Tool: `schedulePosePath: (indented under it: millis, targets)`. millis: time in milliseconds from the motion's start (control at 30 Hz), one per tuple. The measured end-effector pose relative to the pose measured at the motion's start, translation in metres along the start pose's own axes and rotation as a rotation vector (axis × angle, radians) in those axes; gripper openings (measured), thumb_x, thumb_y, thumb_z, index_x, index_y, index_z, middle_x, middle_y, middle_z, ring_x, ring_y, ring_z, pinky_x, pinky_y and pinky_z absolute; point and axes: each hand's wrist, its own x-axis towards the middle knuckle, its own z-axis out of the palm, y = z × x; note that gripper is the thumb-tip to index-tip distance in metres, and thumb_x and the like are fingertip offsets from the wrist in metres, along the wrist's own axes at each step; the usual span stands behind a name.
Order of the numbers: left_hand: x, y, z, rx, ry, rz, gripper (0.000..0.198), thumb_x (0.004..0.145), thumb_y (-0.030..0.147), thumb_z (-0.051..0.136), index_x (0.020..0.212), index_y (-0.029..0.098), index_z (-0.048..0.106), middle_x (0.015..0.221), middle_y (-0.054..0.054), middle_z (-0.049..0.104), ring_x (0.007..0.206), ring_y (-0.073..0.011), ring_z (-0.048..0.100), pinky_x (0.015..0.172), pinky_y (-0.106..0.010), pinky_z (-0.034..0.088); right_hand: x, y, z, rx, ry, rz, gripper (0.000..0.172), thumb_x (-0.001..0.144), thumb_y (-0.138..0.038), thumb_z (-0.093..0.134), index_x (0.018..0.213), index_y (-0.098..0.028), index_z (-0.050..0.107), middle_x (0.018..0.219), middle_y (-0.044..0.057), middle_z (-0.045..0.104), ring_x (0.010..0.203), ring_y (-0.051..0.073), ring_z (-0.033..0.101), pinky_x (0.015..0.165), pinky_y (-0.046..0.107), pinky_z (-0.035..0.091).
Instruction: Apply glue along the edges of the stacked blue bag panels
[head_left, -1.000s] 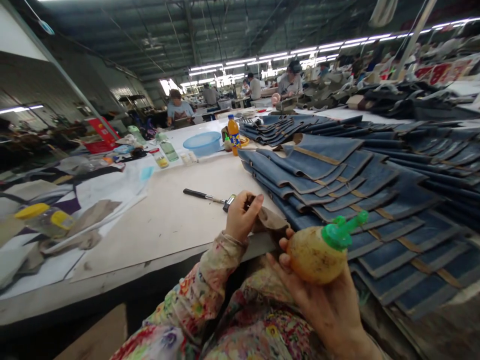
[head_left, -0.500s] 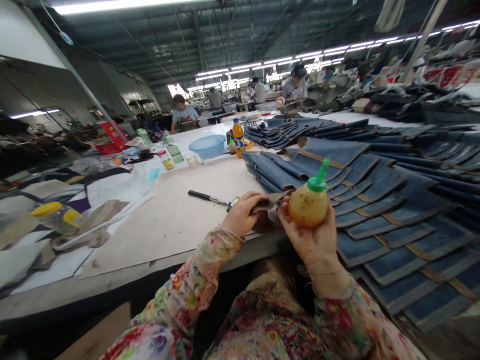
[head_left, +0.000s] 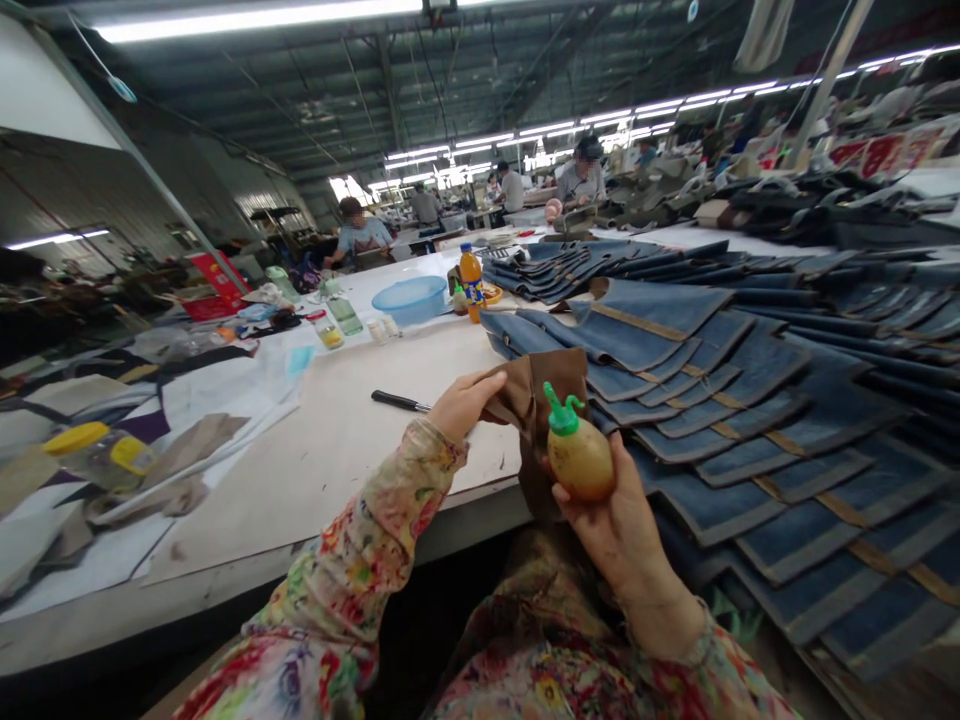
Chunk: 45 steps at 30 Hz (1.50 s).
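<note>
My right hand [head_left: 615, 525] grips a round yellowish squeeze bottle [head_left: 579, 458] with a green nozzle cap, nozzle pointing up and left toward a brown cloth [head_left: 536, 395]. My left hand [head_left: 461, 402] pinches that brown cloth by its upper left edge and holds it up above the table edge, so it hangs down in front of the bottle. Both sleeves are floral. A black-handled tool [head_left: 399, 402] lies on the table just left of my left hand, its tip hidden behind the hand.
Overlapping rows of blue denim pieces [head_left: 720, 400] with tan bands cover the table [head_left: 337, 450] to the right. Farther back stand an orange drink bottle [head_left: 469, 281], a blue bowl [head_left: 411, 297] and small jars. Scraps and a yellow-lidded container [head_left: 97, 450] lie left. Other people work at distant tables.
My left hand has lifted the brown cloth off the table and raised it. My right hand brought the bottle up from my lap, then left beside the cloth, nozzle tilted toward it.
</note>
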Motion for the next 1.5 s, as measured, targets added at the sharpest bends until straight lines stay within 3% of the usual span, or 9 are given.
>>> schedulePosePath:
  millis: [267, 433, 600, 700, 800, 933, 1133, 1367, 1500]
  targets:
    - [-0.012, -0.016, 0.007, -0.144, 0.163, -0.037, 0.027, 0.062, 0.039, 0.074, 0.075, 0.016, 0.071, 0.062, -0.001, 0.064, 0.048, -0.0098, 0.054, 0.043, -0.020, 0.045, 0.009, 0.014, -0.016, -0.020, 0.066, -0.035, 0.033, 0.074, -0.044, 0.071, 0.094, -0.019, 0.066, 0.083, -0.001, 0.072, 0.070, 0.014, 0.067, 0.053, 0.023, 0.055]
    - [-0.022, -0.017, 0.004, -0.212, 0.204, -0.044, 0.031, 0.063, 0.042, 0.075, 0.083, 0.018, 0.073, 0.085, -0.005, 0.070, 0.065, -0.0148, 0.062, 0.051, -0.022, 0.052, 0.007, 0.017, -0.015, -0.051, 0.062, -0.030, 0.039, 0.070, -0.047, 0.073, 0.097, -0.019, 0.066, 0.089, 0.000, 0.072, 0.077, 0.016, 0.068, 0.060, 0.024, 0.057]
    - [-0.036, -0.021, 0.003, -0.524, -0.045, -0.166, 0.058, 0.075, 0.066, 0.055, 0.087, 0.012, 0.072, 0.090, -0.013, 0.070, 0.079, -0.0205, 0.066, 0.067, -0.029, 0.056, 0.007, 0.020, -0.015, -0.026, 0.065, -0.040, 0.036, 0.071, -0.046, 0.072, 0.096, -0.021, 0.067, 0.089, -0.001, 0.072, 0.078, 0.015, 0.067, 0.062, 0.024, 0.057]
    - [-0.044, -0.034, 0.006, -0.617, -0.078, -0.149, 0.041, 0.075, 0.053, 0.064, 0.089, 0.015, 0.071, 0.095, -0.010, 0.070, 0.085, -0.0166, 0.065, 0.072, -0.025, 0.054, 0.007, 0.024, -0.017, -0.025, 0.045, -0.041, 0.035, 0.073, -0.046, 0.070, 0.099, -0.022, 0.067, 0.092, -0.002, 0.072, 0.082, 0.014, 0.067, 0.069, 0.024, 0.056]
    - [-0.049, -0.048, 0.011, -0.560, -0.002, -0.054, 0.031, 0.064, 0.034, 0.078, 0.090, 0.018, 0.071, 0.093, -0.004, 0.069, 0.080, -0.0129, 0.063, 0.072, -0.023, 0.050, 0.008, 0.029, -0.020, -0.027, 0.036, -0.050, 0.041, 0.073, -0.047, 0.070, 0.103, -0.020, 0.066, 0.096, 0.000, 0.071, 0.084, 0.015, 0.066, 0.072, 0.026, 0.056]
    - [-0.051, -0.056, 0.018, -0.458, 0.050, 0.055, 0.040, 0.059, 0.043, 0.082, 0.089, 0.020, 0.072, 0.085, -0.003, 0.068, 0.073, -0.0118, 0.058, 0.070, -0.024, 0.048, 0.008, 0.038, -0.025, -0.070, 0.002, -0.113, 0.049, 0.075, -0.050, 0.067, 0.113, -0.021, 0.061, 0.109, 0.001, 0.067, 0.094, 0.016, 0.063, 0.078, 0.026, 0.054]
    - [-0.057, -0.057, 0.019, -0.078, 0.127, 0.367, 0.028, 0.077, 0.044, 0.068, 0.094, 0.022, 0.073, 0.095, -0.003, 0.064, 0.092, -0.0161, 0.056, 0.080, -0.025, 0.046, 0.006, 0.044, -0.034, -0.224, -0.018, -0.339, 0.050, 0.077, -0.045, 0.066, 0.120, -0.024, 0.054, 0.115, 0.003, 0.063, 0.099, 0.016, 0.061, 0.081, 0.026, 0.051]
    - [-0.068, -0.049, 0.016, 0.111, 0.231, 0.359, 0.031, 0.082, 0.045, 0.061, 0.097, 0.020, 0.073, 0.103, -0.005, 0.068, 0.099, -0.0210, 0.057, 0.089, -0.030, 0.045, -0.001, 0.040, -0.046, -0.500, -0.047, -0.577, 0.066, 0.054, -0.023, 0.083, 0.114, -0.023, 0.058, 0.121, 0.005, 0.057, 0.108, 0.022, 0.056, 0.096, 0.035, 0.044]
    - [-0.073, -0.041, 0.010, 0.264, 0.217, 0.378, 0.030, 0.084, 0.042, 0.057, 0.094, 0.019, 0.073, 0.081, -0.003, 0.066, 0.074, -0.0158, 0.056, 0.068, -0.025, 0.047, -0.001, 0.037, -0.053, -0.624, -0.114, -0.742, 0.067, 0.049, -0.014, 0.083, 0.111, -0.024, 0.059, 0.121, 0.006, 0.056, 0.116, 0.026, 0.051, 0.104, 0.042, 0.037]
